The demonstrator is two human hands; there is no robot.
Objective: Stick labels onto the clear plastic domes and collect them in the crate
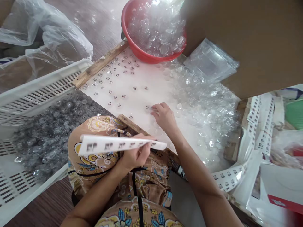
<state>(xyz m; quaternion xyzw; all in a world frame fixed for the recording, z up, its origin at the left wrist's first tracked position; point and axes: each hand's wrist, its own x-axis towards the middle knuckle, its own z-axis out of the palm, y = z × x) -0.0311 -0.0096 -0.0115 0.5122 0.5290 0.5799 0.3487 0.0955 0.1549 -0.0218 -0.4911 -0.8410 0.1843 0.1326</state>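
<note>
Left fingers (143,154) gripping printed strip (100,147), right fingers (159,108) narrowed, hold unclear, over white wood-edged board (156,77), red basin (148,57), plank floor (47,203)

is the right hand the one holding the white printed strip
No, the left hand grips the printed strip, while the right hand is at the white work surface.
</note>
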